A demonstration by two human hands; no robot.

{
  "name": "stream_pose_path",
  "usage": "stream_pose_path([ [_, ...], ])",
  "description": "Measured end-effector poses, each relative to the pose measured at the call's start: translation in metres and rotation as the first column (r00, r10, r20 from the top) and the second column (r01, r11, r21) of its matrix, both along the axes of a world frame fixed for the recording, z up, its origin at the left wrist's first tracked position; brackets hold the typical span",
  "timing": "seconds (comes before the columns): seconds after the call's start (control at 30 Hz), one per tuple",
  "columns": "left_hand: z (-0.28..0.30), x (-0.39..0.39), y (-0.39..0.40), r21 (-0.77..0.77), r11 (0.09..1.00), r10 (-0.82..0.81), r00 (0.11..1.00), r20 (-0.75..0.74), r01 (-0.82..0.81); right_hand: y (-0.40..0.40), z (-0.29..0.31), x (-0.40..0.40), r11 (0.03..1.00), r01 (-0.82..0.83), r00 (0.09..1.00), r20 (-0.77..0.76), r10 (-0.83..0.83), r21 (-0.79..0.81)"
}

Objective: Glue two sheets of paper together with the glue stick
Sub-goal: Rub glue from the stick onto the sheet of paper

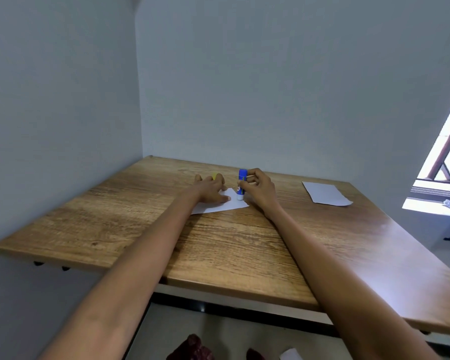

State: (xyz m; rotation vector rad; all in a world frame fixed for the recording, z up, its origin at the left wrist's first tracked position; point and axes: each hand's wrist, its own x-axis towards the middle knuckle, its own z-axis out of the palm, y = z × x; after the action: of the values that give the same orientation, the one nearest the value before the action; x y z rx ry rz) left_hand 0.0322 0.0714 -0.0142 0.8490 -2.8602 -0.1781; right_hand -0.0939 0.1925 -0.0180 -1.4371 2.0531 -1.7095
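I see my left hand, fingers spread, pressing the near sheet to the counter while my right hand pinches the glue stick upright on it; gluing seems underway, the second sheet still waits well apart

Glue stick upright on near sheet, second sheet well apart rightward, table beneath.

The table is wood-grain board, brown and smooth, with a soft sheen toward its right edge. Under the left fingers lies a sheet of paper, white and matt. Between the right fingers stands a glue stick of glossy blue plastic. A second paper sheet, well right of them, looks matt too.
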Motion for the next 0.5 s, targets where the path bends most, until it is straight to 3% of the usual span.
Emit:
stream_pose_path([
  [0.3,-0.004,0.000,0.014,-0.100,0.989,0.111,0.993,-0.031,-0.113,0.019,0.000,0.002,1.000,-0.003,0.999,0.048,0.003,-0.011],
  [0.5,-0.004,0.002,0.030,-0.177,0.958,0.214,0.973,-0.090,-0.227,0.030,0.001,-0.006,0.988,0.110,0.979,0.182,-0.090,-0.107],
])
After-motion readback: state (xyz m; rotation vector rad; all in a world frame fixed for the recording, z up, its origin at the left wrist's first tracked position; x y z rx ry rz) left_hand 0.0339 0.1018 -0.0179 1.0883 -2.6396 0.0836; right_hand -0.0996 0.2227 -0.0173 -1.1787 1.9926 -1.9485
